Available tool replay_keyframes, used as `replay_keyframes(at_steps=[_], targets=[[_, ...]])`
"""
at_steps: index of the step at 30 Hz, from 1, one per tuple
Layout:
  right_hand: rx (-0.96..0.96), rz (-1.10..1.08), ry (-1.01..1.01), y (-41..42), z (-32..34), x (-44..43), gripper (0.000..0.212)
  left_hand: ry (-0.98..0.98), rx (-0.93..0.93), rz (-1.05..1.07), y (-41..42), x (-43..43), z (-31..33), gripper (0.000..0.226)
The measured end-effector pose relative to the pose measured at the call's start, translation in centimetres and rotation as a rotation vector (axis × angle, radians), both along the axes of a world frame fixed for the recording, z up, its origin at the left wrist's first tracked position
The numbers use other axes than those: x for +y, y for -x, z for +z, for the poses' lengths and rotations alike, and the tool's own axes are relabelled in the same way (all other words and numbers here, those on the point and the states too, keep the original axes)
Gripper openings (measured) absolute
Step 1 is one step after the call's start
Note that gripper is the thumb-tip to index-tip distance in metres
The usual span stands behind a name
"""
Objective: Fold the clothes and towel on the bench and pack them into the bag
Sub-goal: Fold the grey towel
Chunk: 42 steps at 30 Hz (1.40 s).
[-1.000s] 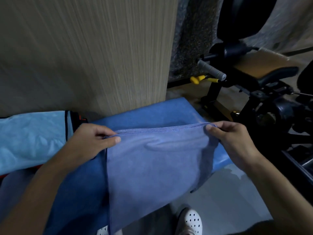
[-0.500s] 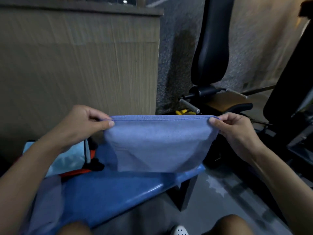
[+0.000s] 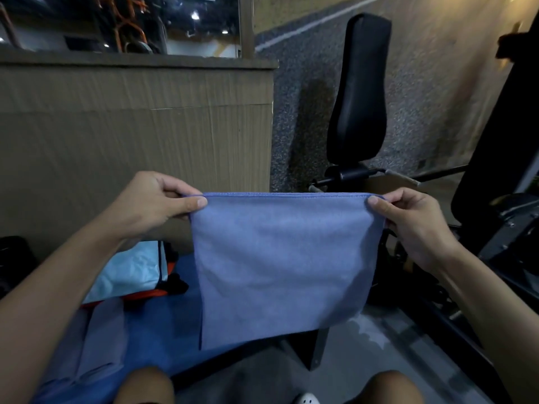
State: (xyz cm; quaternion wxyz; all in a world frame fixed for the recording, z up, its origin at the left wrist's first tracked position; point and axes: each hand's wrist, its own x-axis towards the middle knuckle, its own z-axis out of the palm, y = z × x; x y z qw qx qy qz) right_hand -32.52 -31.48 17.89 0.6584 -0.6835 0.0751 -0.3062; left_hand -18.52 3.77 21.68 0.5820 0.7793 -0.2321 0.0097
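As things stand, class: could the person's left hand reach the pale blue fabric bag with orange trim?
Probably yes: the pale blue bag lies on the padded blue bench just below the left hand, nothing between, though that hand pinches the lavender cloth towel.

Single view, worn on head, wide-angle, straight lines bowed toward edges. Faces forward and down. Close range: left grip and right grip mid-frame, towel stretched between them across centre. Knees at near edge, blue worktop near left. Wall panel far left, black seat back far right.
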Motion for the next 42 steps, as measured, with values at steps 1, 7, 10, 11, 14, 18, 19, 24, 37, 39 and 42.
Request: replay_keyframes(at_steps=[1, 7, 10, 11, 14, 18, 19, 24, 37, 39, 42], targets=[[0.003, -0.006, 0.024, 0.1, 0.0, -0.2, 0.021, 0.009, 0.003, -0.021, 0.2, 0.0, 0.1, 0.004], [-0.015, 0.022, 0.028, 0.2, 0.1, -1.1, 0.031, -0.056, -0.033, -0.068, 0.5, 0.0, 0.9, 0.012], [0.032, 0.06, 0.033, 0.4, 0.3, -1.5, 0.017, -0.129, -0.057, -0.071, 0.2, 0.2, 1.1, 0.024], [0.044, 0.062, 0.048, 0.5, 0.4, -1.5, 0.01, -0.168, -0.062, -0.074, 0.1, 0.3, 1.1, 0.025], [0.053, 0.033, 0.102, 0.7, 0.5, -1.7, 0.011, -0.27, -0.085, -0.073, -0.1, 0.3, 1.3, 0.016], [0.083, 0.017, 0.21, 1.1, 0.5, -1.6, 0.01, -0.293, -0.072, -0.082, 0.2, 0.3, 1.2, 0.003], [0.093, 0.025, 0.21, 1.2, 0.4, -1.6, 0.011, -0.277, -0.051, -0.09, 0.2, 0.3, 1.0, 0.003], [0.123, 0.08, 0.206, 1.9, 0.6, -1.6, 0.013, -0.231, 0.038, -0.088, 0.2, 0.5, 0.4, 0.011], [0.37, 0.153, 0.124, -4.8, -3.0, -2.2, 0.011, -0.242, 0.332, -0.086, -5.7, 0.1, -4.7, 0.022], [0.36, 0.151, 0.069, -7.4, -3.9, -2.1, 0.011, -0.233, 0.334, -0.069, -8.0, -0.3, -5.3, 0.021], [0.28, 0.133, 0.02, -11.2, -4.1, -1.8, 0.013, -0.158, 0.283, -0.013, -11.7, -1.2, -4.8, 0.015]])
